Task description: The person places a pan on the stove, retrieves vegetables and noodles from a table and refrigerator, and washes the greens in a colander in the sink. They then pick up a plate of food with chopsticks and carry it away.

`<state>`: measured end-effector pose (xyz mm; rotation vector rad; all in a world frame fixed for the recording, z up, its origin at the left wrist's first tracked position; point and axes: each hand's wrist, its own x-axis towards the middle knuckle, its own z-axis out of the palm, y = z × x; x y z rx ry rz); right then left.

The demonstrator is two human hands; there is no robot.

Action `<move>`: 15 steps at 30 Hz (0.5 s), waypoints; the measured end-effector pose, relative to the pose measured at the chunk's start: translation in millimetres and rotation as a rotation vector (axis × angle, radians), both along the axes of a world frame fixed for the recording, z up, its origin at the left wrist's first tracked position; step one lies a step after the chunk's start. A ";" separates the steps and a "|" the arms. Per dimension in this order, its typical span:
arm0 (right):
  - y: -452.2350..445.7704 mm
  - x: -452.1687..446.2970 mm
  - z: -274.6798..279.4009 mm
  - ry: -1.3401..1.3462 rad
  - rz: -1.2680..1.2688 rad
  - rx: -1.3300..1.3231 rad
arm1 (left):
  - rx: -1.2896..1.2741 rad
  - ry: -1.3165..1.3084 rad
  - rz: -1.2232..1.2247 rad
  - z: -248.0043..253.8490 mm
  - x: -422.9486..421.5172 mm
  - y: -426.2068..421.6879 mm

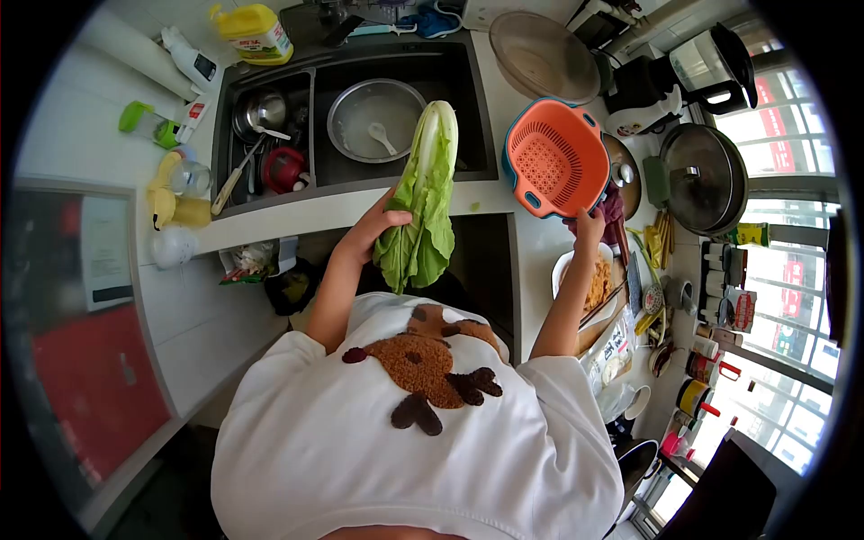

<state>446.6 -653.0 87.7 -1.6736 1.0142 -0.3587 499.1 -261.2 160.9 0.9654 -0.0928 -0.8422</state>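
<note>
A leafy Chinese cabbage [430,184] hangs in front of the sink, its pale stem end up and its green leaves down. My left hand [376,223] is closed around its leafy part, thumb across the front. On the right, an orange colander [558,155] sits tilted, nested in a blue basin [509,171] whose rim shows at the edge. My right hand [589,225] grips the near rim of the colander and basin; some fingers are hidden underneath. Behind the cabbage, a metal bowl [346,126] with a white spoon [382,137] stands in the sink [472,108].
Pots and a red bowl [283,169] fill the sink's left compartment. A large clear bowl [544,58], a lidded pan [702,171] and a blender [715,72] stand at right. Near my right arm lies a dish of food [598,283]. A yellow detergent jug [254,36] stands behind.
</note>
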 end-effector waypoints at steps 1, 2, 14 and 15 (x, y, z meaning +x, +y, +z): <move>4.8 0.2 1.3 0.031 -0.032 0.026 | 0.002 0.004 0.011 0.0 5.1 5.8; 11.1 1.4 0.3 0.029 -0.016 0.000 | -0.033 0.045 0.027 -1.2 8.7 12.2; 125.0 52.5 46.0 0.102 0.134 -0.301 | 0.053 0.294 0.545 -21.2 27.1 86.6; 138.4 66.0 54.8 0.121 0.203 -0.285 | 0.083 0.333 0.587 -18.0 30.1 89.8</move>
